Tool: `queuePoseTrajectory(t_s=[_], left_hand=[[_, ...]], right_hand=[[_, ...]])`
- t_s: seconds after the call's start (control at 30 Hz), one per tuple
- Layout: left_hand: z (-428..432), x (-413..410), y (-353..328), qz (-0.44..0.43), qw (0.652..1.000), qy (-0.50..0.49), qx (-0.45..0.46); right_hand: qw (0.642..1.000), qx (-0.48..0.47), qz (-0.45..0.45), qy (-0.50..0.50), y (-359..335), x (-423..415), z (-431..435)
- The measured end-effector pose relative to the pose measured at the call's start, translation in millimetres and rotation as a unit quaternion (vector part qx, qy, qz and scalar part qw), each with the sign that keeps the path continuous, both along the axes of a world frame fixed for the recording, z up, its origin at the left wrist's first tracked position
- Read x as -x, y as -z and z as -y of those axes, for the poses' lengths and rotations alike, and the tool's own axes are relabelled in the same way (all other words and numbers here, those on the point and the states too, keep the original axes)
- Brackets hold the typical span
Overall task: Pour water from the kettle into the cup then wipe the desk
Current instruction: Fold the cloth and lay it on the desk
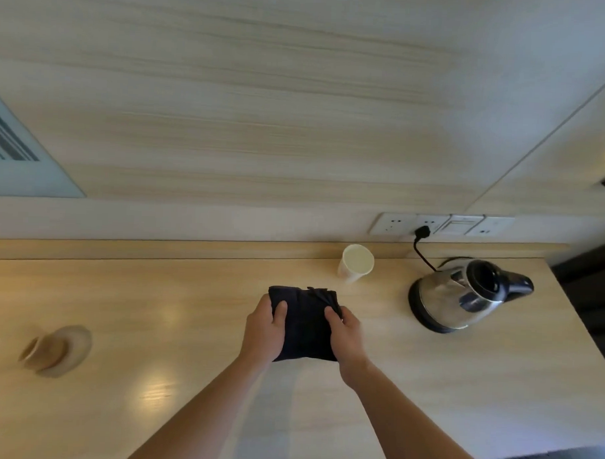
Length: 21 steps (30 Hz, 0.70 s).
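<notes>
A dark folded cloth (pixel 306 324) lies flat on the light wooden desk (pixel 188 311), near its middle. My left hand (pixel 265 327) grips the cloth's left edge, thumb on top. My right hand (pixel 347 334) grips its right edge the same way. A white paper cup (pixel 356 262) stands upright behind the cloth, close to the back ledge. To the right, a steel kettle (pixel 460 296) with a black handle and open top sits on its black base.
The kettle's black cord (pixel 422 249) runs up to a wall socket strip (pixel 442 225). A round wooden cap (pixel 55 351) sits at the desk's left. The desk's right edge drops off beyond the kettle (pixel 579 325).
</notes>
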<state>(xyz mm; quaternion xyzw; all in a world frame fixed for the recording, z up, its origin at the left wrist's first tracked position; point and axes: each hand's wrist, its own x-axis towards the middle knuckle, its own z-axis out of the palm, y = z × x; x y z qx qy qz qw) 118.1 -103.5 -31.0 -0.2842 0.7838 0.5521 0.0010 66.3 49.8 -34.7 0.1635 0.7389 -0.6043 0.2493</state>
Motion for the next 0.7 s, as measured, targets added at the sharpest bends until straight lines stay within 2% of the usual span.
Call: queuePoseTrajectory(t_s=[0.3,0.5,0.7], left_hand=[[14,81,48,0.006,0.999,-0.030,0.027],[19,101,76,-0.010,0.998,-0.050,0.038],[21,105,89,-0.012,0.998,-0.054,0.041]], right_hand=[[0.994,-0.088,-0.037,-0.055,30,82,19],[0.997,-0.069,-0.023,-0.030,55,105,31],[0.971,-0.213,-0.087,-0.071,68,102,34]])
